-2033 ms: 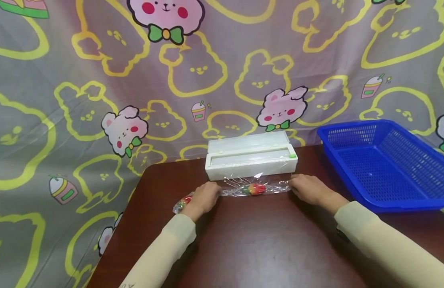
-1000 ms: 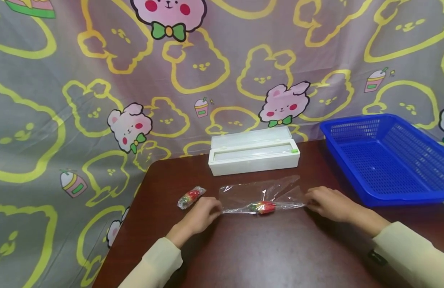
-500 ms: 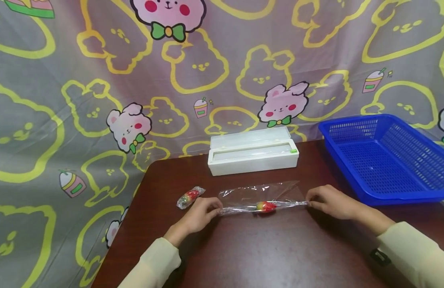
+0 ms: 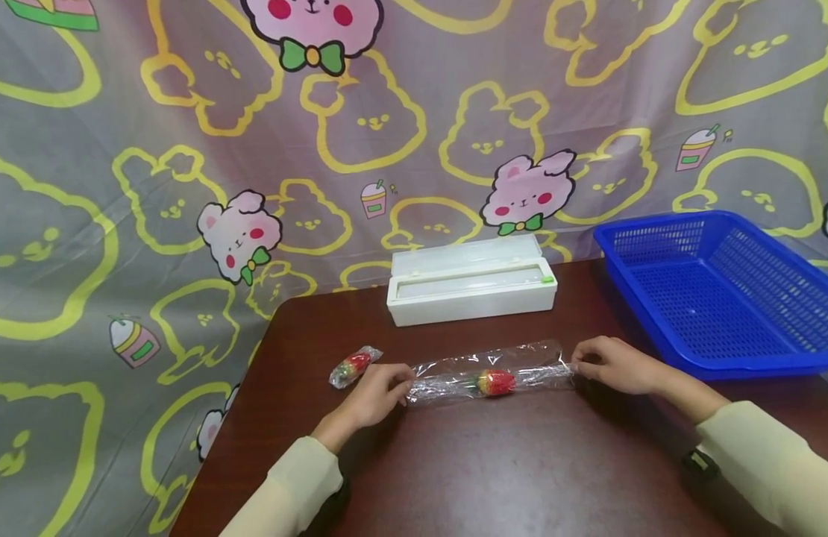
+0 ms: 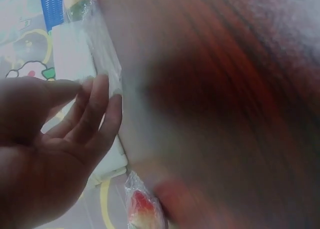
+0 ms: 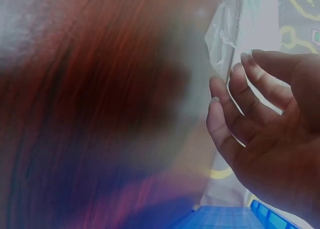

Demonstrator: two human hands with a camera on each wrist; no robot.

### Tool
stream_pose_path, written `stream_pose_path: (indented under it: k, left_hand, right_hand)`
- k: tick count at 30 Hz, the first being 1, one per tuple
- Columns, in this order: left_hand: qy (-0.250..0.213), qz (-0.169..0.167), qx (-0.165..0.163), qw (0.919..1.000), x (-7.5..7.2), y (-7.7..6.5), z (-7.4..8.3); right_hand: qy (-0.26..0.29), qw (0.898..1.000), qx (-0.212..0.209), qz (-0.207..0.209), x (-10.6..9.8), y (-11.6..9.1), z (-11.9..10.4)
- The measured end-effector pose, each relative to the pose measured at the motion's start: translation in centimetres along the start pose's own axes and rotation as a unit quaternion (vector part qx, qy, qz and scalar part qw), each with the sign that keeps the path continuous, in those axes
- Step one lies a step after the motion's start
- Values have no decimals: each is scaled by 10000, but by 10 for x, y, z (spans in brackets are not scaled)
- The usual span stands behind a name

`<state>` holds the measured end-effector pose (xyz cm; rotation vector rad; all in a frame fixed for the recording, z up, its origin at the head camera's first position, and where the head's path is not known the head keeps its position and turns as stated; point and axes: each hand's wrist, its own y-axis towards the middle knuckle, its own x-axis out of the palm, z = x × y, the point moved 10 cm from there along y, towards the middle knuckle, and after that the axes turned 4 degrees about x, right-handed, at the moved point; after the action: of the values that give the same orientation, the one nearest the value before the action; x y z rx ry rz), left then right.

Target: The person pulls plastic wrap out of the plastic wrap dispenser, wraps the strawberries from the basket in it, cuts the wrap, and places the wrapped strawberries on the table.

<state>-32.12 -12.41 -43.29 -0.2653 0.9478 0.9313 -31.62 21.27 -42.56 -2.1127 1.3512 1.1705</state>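
Observation:
A strawberry (image 4: 497, 382), red with a yellowish-green stem end, lies in a strip of clear plastic wrap (image 4: 447, 367) on the dark wooden table. My left hand (image 4: 377, 395) pinches the strip's left end between thumb and fingertips. At the right end, my right hand (image 4: 612, 365) pinches it the same way, its other fingers loosely bent in the right wrist view. Part of the film spreads behind the fruit, toward the white box. Just beyond my left hand sits a second strawberry (image 4: 353, 367), fully wrapped in film; it shows low in the left wrist view too.
A long white wrap dispenser (image 4: 474, 304) with a raised lid and a small green slider stands behind the film. At the back right is a blue plastic basket (image 4: 712, 298). A patterned cloth (image 4: 414, 112) hangs along the table's back edge.
Both hands have drawn the film and strawberry away from the dispenser, toward me. The film, taut and gathered around the fruit half a second ago, now lies slacker and flatter.

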Motion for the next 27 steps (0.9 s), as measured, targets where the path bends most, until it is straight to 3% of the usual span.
stream_pose_path:
  k: [7, 17, 23, 27]
  left_hand:
    - [550, -142, -184, 9982, 6, 4, -8]
    - [1206, -272, -217, 9921, 4, 6, 1]
    - [1523, 130, -329, 9877, -14, 8, 17]
    - [1263, 55, -24, 9920, -8, 18, 36]
  right_hand:
    - [-142, 9993, 356, 30, 8, 15, 10]
    - [-686, 9952, 616, 333, 8, 27, 13]
    - [-952, 9918, 440, 737, -4, 27, -2]
    - [-1063, 9906, 140, 844, 0, 31, -24]
